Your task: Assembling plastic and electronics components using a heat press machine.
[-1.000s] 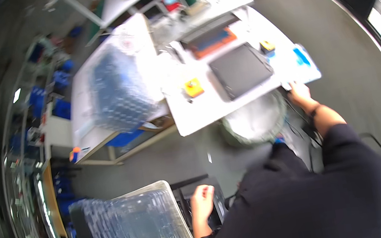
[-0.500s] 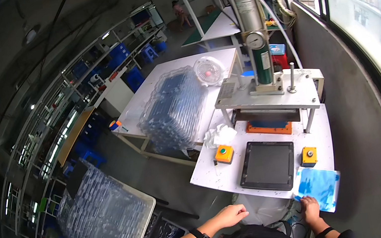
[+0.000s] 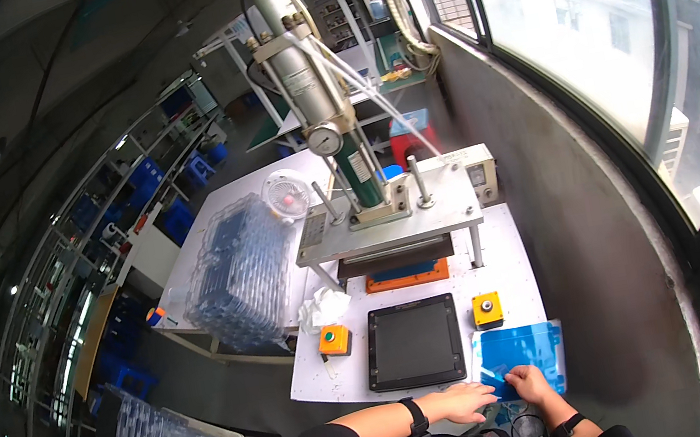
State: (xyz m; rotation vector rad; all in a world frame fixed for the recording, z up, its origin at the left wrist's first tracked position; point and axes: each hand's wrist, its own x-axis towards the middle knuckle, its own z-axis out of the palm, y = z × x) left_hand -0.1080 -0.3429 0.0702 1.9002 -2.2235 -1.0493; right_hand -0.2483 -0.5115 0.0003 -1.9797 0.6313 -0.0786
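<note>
- Here's the blue sheet (image 3: pixel 533 343), lying over the near right corner of the white table (image 3: pixel 317 381) and hanging out past the near edge.
- On it comes the right hand (image 3: pixel 531 383): thumb and fingertips pinching the sheet near its near left corner, the other fingers curled in.
- And the left hand (image 3: pixel 466 402), just off the table's near edge, reaches across with fingers stretched out, loosely side by side, tips right by that same corner; whether they touch it, I cannot tell.
- Just left of the sheet, at the middle of the near edge, a black tray (image 3: pixel 413 344) sits flat.
- Flanking it, two button boxes: the orange box (image 3: pixel 334 340) with a green button towards the left edge, the yellow box (image 3: pixel 487 311) with a silver one towards the right edge, just behind the sheet.
- Crumpled white tissue (image 3: pixel 325 308) near the left edge, behind the orange box.
- Towering at the far edge, the press (image 3: pixel 387 220), with an orange fixture (image 3: pixel 406 277) beneath its plate.
- Off to the left, a stack of clear trays (image 3: pixel 235 279) fills the near part of a second table.
</note>
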